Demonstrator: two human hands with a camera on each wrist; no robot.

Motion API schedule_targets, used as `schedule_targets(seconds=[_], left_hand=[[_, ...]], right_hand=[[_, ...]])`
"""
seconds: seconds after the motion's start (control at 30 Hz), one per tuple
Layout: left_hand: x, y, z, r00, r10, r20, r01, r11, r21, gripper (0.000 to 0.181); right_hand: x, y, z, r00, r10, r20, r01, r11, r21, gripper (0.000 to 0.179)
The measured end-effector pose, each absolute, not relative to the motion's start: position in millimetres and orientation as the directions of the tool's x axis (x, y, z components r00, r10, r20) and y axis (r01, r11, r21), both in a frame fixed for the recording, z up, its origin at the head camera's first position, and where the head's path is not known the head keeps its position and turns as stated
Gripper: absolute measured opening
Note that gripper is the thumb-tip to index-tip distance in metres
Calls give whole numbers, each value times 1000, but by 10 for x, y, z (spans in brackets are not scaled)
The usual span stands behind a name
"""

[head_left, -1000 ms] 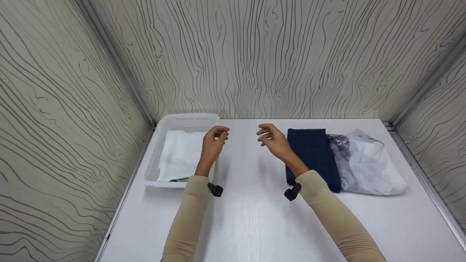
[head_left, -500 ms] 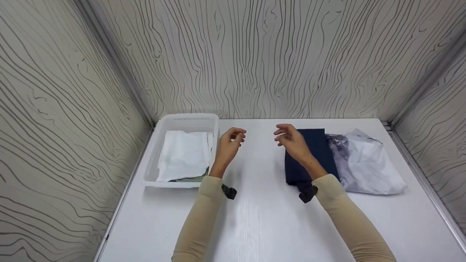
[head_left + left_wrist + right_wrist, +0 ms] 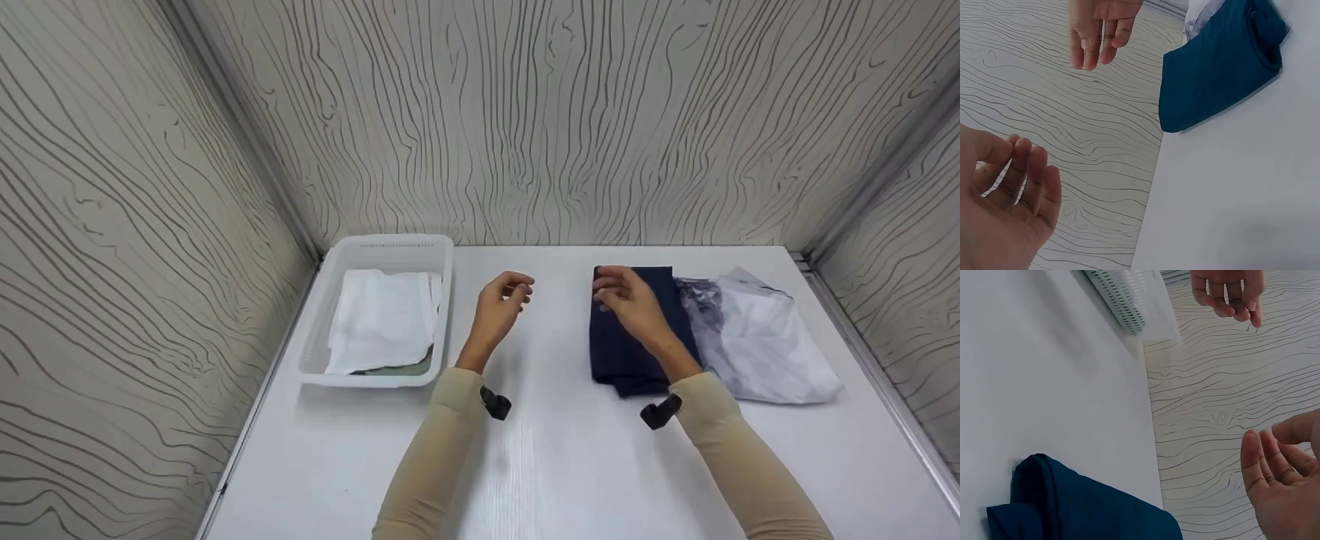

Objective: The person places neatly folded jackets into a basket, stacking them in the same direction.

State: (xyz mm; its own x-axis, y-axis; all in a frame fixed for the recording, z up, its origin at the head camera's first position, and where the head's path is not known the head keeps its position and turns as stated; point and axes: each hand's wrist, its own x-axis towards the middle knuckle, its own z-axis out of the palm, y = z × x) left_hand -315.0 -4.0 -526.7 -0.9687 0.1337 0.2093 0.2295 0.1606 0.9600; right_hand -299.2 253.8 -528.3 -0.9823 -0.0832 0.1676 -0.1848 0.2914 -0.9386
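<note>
Above the table, right of the basket, my left hand (image 3: 499,311) hovers with loosely curled fingers and holds nothing. My right hand (image 3: 634,307) hangs over the folded navy cloth (image 3: 619,349), its fingers loosely bent and bare; the left wrist view shows it apart from the cloth. Part of the navy cloth is hidden under the right hand and forearm. At the left stands a white plastic basket (image 3: 315,352) with a folded white cloth (image 3: 382,319) inside. Beneath that white cloth a strip of green cloth (image 3: 405,368) peeks out.
Beside the navy cloth, on its right, lies a clear plastic bag (image 3: 701,315) with something white in it. Wood-grain patterned panels (image 3: 517,127) enclose the white table (image 3: 525,465) at the back and both sides.
Both hands have moved to the right, the left one away from the basket's rim, the right one over the navy cloth. The cloths, the basket and the bag lie as before.
</note>
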Motion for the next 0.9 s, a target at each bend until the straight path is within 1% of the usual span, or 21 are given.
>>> schedule_targets(seconds=[0.33, 0.7, 0.9], left_hand=[[-3130, 157, -5399, -972, 160, 171, 196, 154, 968, 19], [-3093, 324, -5563, -980, 183, 78, 112, 184, 977, 19], [-3064, 398, -5693, -976, 216, 39, 82, 191, 978, 21]], right_hand=[[-2909, 2787, -5446, -985, -38, 171, -174, 317, -932, 39], [-2912, 3063, -5603, -992, 53, 117, -96, 299, -950, 40], [-2883, 3205, -5702, -995, 65, 73, -49, 307, -950, 40]])
